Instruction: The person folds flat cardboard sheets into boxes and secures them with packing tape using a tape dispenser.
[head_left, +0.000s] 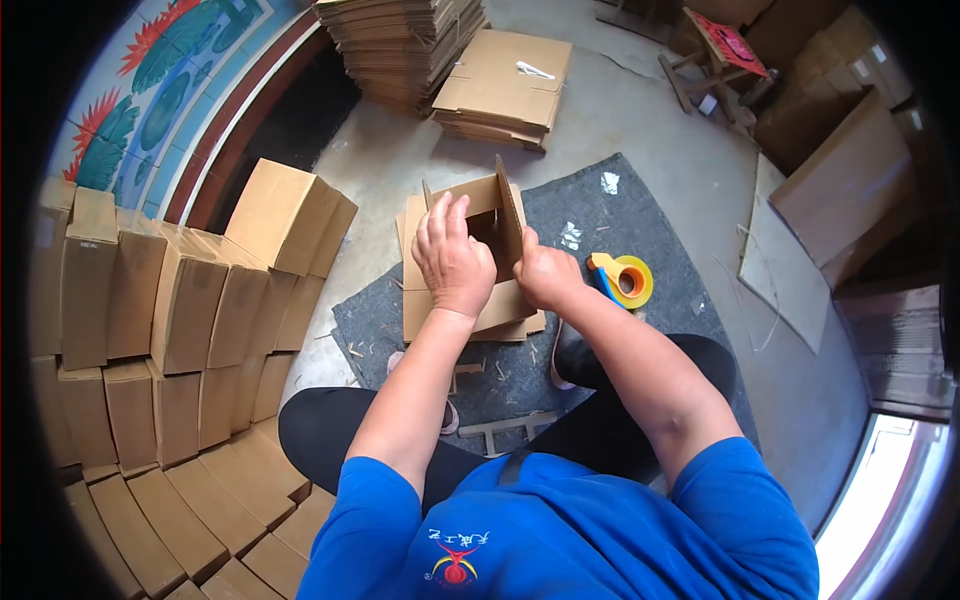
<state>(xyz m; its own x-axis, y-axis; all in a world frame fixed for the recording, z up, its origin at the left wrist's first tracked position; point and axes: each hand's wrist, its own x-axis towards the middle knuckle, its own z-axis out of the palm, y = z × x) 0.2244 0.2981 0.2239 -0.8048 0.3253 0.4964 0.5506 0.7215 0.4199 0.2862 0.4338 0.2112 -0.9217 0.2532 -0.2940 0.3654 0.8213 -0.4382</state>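
Note:
A brown cardboard box [500,205], partly unfolded, stands upright on a small pile of flat cardboard blanks [415,310] lying on a grey mat [640,210]. My left hand [452,258] presses on the box's left side with fingers over its top edge. My right hand [545,272] grips the box's right panel low down. The box's inside is mostly hidden by my hands.
A yellow tape dispenser [625,280] lies on the mat right of my hands. Assembled boxes [190,300] are stacked in rows at the left. Flat cardboard piles [505,85] sit beyond the mat. Boards [850,180] and a small stool [725,50] stand at the right.

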